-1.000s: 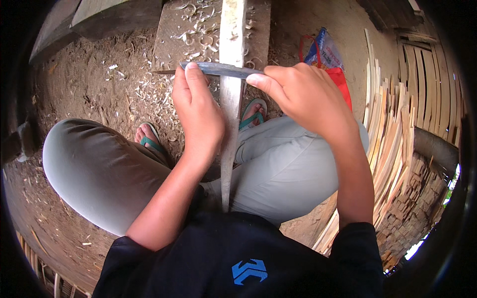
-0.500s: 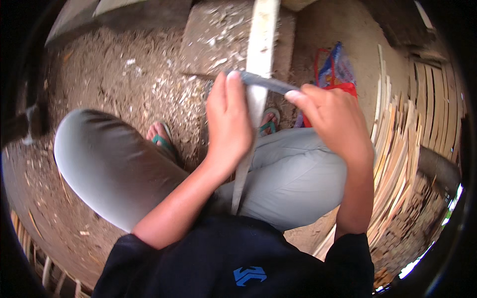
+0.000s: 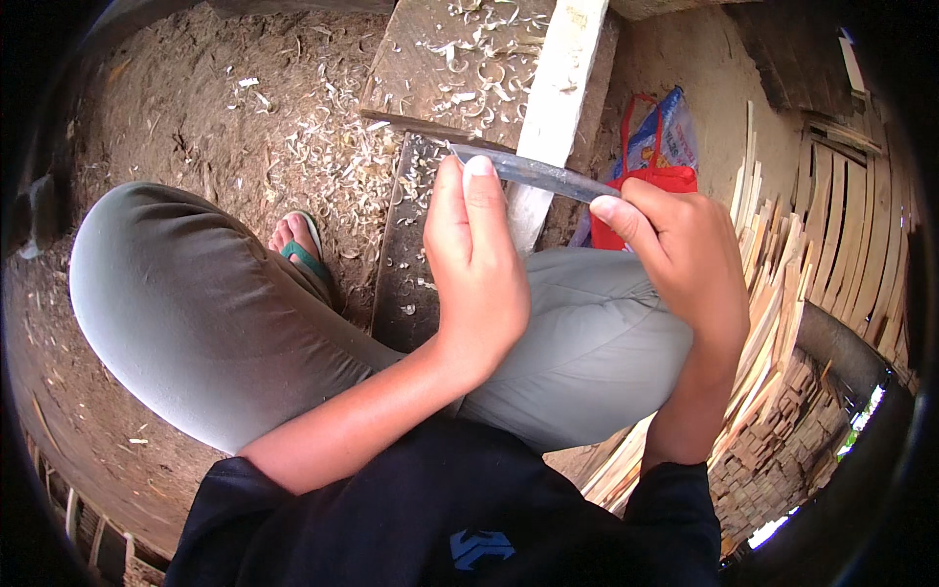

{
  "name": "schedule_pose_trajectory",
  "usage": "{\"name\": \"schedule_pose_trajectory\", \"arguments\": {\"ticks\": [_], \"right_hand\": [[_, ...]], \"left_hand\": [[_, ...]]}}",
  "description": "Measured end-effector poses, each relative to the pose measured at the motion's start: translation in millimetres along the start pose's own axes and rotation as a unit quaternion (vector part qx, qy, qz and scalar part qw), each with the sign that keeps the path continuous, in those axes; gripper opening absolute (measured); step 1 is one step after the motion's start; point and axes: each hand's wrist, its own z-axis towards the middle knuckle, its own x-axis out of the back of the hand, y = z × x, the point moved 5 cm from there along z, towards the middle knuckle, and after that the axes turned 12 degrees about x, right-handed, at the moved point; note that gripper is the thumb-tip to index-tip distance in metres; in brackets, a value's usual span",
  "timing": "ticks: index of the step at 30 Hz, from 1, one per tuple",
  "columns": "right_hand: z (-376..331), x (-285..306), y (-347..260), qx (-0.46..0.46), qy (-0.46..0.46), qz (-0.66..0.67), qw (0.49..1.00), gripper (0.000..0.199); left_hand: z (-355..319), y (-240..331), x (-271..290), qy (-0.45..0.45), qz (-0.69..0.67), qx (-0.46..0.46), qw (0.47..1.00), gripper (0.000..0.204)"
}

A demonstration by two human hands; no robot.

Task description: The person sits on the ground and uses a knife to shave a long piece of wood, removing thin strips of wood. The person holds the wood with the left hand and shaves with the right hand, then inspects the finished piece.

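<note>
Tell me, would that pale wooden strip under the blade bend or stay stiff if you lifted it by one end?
Probably fairly stiff: the pale strip looks thick and runs straight across the board. It seems light, being narrow, dry-looking wood like the slats stacked nearby. Flat-faced, it should slide rather than roll.

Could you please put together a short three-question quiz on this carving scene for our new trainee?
1. True or false: both hands are on the knife blade.
2. What does the blade lie across? A) a pale wooden slat B) a metal pipe C) a rope
3. What lies scattered on the wooden board and the dirt ground?

Key:
1. True: the left hand grips it near the tip and the right hand grips the other end.
2. A, the pale wooden slat.
3. Pale wood shavings.
</note>
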Motion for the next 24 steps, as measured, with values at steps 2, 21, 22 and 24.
{"name": "schedule_pose_trajectory", "arguments": {"ticks": [2,21,22,24], "right_hand": [[1,-1,1,-0.012,-0.012,0.014,1.0,0.045],[19,-4,-9,-0.005,0.04,-0.019,0.999,0.046],[18,-2,-8,-0.005,0.038,-0.026,0.999,0.046],[10,-1,-2,-0.019,0.021,-0.007,1.0,0.047]], "left_hand": [[3,-5,1,-0.005,0.006,0.012,1.0,0.028],[44,15,3,-0.023,0.07,0.031,0.997,0.031],[40,14,3,-0.023,0.069,0.03,0.997,0.031],[32,7,1,-0.031,0.059,0.008,0.998,0.031]]}}
